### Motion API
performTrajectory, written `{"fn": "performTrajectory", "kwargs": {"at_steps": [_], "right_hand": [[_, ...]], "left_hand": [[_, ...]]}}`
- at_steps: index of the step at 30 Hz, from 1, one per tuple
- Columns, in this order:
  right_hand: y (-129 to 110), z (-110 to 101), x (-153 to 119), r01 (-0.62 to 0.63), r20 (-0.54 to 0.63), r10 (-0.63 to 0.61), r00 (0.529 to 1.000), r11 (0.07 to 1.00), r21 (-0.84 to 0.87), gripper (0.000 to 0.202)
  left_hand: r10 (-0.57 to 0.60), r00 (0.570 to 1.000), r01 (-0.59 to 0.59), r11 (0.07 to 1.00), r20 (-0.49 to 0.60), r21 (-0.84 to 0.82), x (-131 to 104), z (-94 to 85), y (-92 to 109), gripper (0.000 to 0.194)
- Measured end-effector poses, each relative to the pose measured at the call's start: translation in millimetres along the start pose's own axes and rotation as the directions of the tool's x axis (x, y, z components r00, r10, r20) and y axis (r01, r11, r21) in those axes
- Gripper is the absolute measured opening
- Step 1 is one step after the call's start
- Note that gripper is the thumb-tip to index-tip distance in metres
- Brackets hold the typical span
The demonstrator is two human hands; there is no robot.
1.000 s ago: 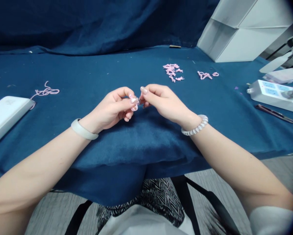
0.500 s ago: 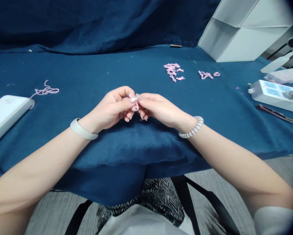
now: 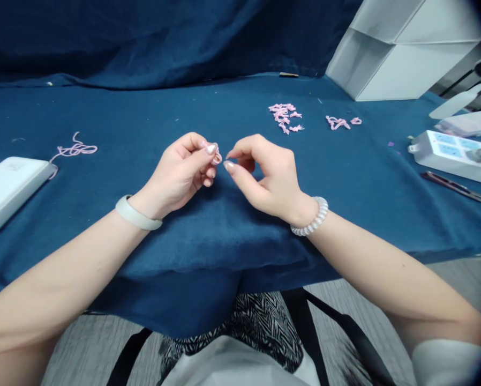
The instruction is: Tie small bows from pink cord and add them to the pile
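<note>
Between the thumb and fingers of my left hand [image 3: 186, 169] is a small loop of pink cord [image 3: 217, 157], partly hidden by the fingertips. My right hand [image 3: 264, 171] is just right of it, thumb and index finger curved toward the cord with a gap between their tips. No thing shows in the right fingers, and they look apart from the loop. Both hands are above the front part of the blue cloth [image 3: 164, 115].
Knotted pink cord pieces [image 3: 281, 115] lie beyond my right hand, with more pieces [image 3: 337, 123] further right. A loose pink cord [image 3: 77, 148] trails from a white box [image 3: 13, 187] at left. Tweezers [image 3: 454, 186] lie by a white partitioned case [image 3: 455, 153]; white bins [image 3: 401, 67] stand behind.
My right hand has let go of the pink cord and drawn back to the right, its thumb and index finger now parted. My left hand has shifted slightly up and left with the loop.
</note>
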State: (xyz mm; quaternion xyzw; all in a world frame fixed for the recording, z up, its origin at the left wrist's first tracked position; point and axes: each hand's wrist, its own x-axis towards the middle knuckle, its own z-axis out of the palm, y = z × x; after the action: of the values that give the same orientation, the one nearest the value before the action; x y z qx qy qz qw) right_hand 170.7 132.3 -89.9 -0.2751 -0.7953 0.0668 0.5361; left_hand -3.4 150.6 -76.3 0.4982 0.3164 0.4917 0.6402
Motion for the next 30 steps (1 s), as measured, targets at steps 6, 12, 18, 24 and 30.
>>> {"fn": "performTrajectory", "kwargs": {"at_steps": [6, 12, 18, 24, 30], "right_hand": [[2.0, 3.3, -5.3, 0.151, 0.082, -0.136, 0.987, 0.964, -0.221, 0.028], [-0.8, 3.4, -5.6, 0.083, 0.175, -0.031, 0.984, 0.951, -0.299, 0.035], [-3.8, 4.7, -4.2, -0.118, 0.171, 0.147, 0.974, 0.979, -0.168, 0.033], [-4.0, 8.1, -1.6, -0.364, 0.196, 0.338, 0.921, 0.925, 0.113, 0.03], [-3.5, 11.0, 0.3, -0.574, 0.283, 0.503, 0.817, 0.758, 0.308, 0.032]], "left_hand": [[0.046, 0.998, -0.049, 0.997, -0.041, -0.064, 2.7, -3.1, -3.9, 0.02], [0.07, 0.994, -0.075, 0.995, -0.079, -0.069, 3.8, -3.1, -5.1, 0.018], [0.052, 0.99, -0.061, 0.996, -0.132, -0.068, 3.6, -3.7, -7.1, 0.017], [0.054, 0.983, -0.062, 0.997, -0.173, -0.041, 5.3, -3.7, -9.8, 0.018], [0.061, 0.986, -0.068, 0.997, -0.152, -0.044, 6.1, -7.6, -12.7, 0.021]]}}
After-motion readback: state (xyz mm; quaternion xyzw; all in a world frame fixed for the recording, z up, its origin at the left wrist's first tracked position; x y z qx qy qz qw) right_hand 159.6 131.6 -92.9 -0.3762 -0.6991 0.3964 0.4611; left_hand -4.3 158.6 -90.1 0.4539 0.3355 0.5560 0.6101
